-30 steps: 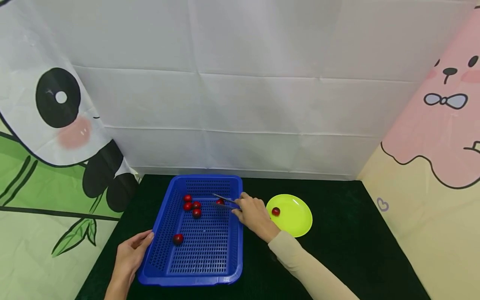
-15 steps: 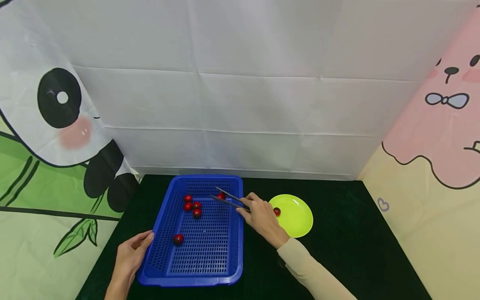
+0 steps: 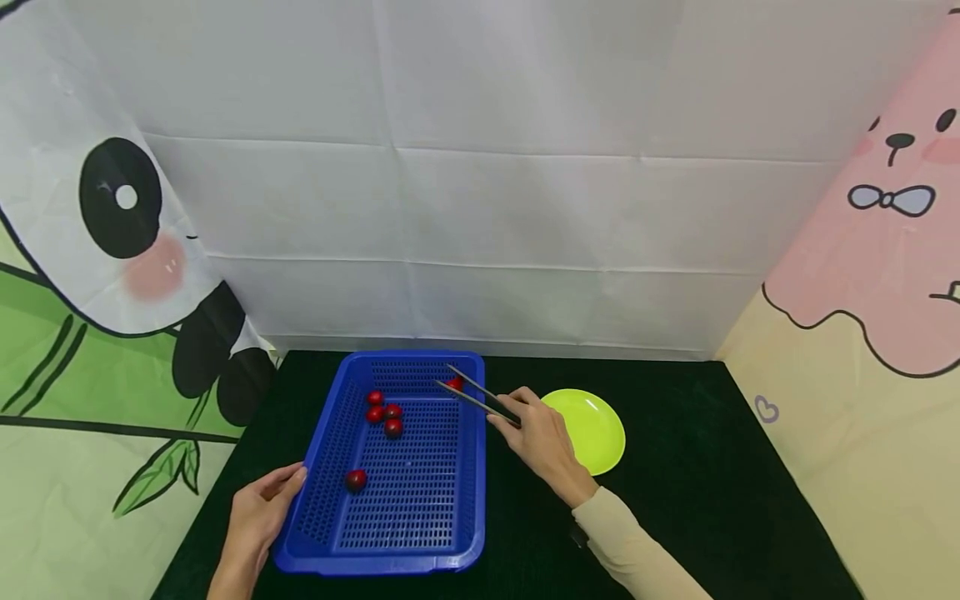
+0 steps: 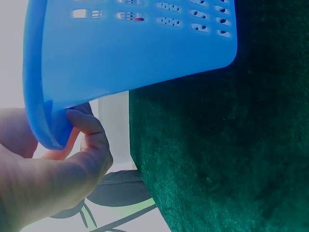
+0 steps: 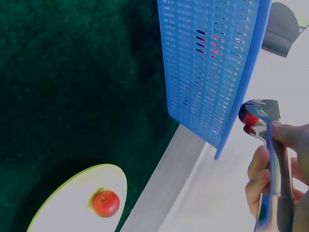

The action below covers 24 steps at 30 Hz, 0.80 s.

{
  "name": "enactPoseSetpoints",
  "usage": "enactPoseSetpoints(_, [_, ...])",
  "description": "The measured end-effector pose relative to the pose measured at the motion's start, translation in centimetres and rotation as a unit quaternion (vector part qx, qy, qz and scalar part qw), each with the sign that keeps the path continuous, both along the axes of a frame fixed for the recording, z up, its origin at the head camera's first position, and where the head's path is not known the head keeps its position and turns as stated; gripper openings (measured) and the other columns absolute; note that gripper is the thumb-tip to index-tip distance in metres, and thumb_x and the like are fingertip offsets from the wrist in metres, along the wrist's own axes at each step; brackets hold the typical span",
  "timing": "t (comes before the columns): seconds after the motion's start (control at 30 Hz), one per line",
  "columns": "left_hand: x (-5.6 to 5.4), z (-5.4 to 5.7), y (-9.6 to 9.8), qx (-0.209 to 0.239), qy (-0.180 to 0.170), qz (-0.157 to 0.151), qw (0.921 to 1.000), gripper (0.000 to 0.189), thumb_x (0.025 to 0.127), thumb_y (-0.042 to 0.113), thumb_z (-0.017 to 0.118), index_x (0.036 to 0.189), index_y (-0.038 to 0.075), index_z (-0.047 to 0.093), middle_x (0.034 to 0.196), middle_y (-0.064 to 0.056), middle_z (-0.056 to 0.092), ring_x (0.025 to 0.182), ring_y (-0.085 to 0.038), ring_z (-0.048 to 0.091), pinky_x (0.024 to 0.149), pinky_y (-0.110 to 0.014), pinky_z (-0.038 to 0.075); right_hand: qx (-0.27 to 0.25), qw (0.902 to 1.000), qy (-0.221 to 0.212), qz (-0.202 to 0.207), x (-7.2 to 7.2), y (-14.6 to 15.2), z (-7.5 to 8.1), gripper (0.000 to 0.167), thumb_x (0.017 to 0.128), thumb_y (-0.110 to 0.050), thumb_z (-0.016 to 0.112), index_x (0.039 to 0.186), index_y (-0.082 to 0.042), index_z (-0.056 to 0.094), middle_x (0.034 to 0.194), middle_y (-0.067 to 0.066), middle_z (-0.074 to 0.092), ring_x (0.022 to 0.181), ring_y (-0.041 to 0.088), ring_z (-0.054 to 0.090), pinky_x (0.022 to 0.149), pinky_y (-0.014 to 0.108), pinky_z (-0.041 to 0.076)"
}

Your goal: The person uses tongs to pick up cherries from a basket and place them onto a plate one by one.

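My left hand (image 3: 258, 508) grips the left rim of a blue perforated plastic basket (image 3: 408, 562), its fingers curled on the rim in the left wrist view. Metal tongs (image 3: 480, 397) are in my right hand (image 3: 542, 437). Between their tips they clasp a cherry tomato (image 5: 250, 116), raised above the basket's rim in the right wrist view. In the basket, several cherry tomatoes (image 3: 393, 427) cluster toward the back left, and a lone tomato (image 3: 356, 480) lies nearer the front. A yellow-green plate (image 3: 600, 437) stands right of the basket, partly behind my right hand.
One cherry tomato (image 5: 105, 203) sits on the plate, hidden by my hand in the head view. A dark green cloth (image 3: 705, 483) covers the table. A white sheet (image 3: 517, 208) hangs along the table's back edge, with printed panels at both sides.
My right hand has moved right and slightly back, carrying the tomato in the tongs up toward the basket's back right corner. The left hand stays on the rim.
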<state>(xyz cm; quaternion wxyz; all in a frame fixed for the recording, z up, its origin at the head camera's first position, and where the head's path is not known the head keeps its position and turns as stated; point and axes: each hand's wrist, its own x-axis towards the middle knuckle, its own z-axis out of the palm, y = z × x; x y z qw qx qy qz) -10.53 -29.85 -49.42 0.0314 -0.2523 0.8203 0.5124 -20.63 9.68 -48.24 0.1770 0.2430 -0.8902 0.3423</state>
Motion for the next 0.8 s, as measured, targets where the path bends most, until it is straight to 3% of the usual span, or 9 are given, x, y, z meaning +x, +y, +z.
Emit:
enactPoseSetpoints(0.43, [0.0, 0.2, 0.1, 0.009, 0.003, 0.014, 0.9999, 0.06, 0.102, 0.04, 0.064, 0.141, -0.006, 0.057, 0.123, -0.023, 0.069, 0.093, -0.016, 0.07, 0.074, -0.031, 0.059, -0.037, 0.9988, 0.022, -0.024, 0.5, 2.6, 0.1, 0.032, 0.092, -0.022, 0.081, 0.119, -0.005, 0.076, 0.1, 0.007, 0.066, 0.062, 0.007, 0.048, 0.051, 0.02, 0.044])
enactPoseSetpoints(0.8, [0.0, 0.3, 0.2, 0.006, 0.001, 0.008, 1.0, 0.062, 0.103, 0.042, 0.063, 0.141, -0.006, 0.056, 0.126, -0.025, 0.067, 0.095, -0.017, 0.069, 0.075, -0.032, 0.058, -0.063, 0.9961, 0.018, -0.059, 1.5, 5.0, -0.2, 0.032, 0.088, -0.02, 0.084, 0.116, -0.005, 0.078, 0.1, 0.007, 0.068, 0.07, 0.011, 0.055, 0.057, 0.022, 0.047])
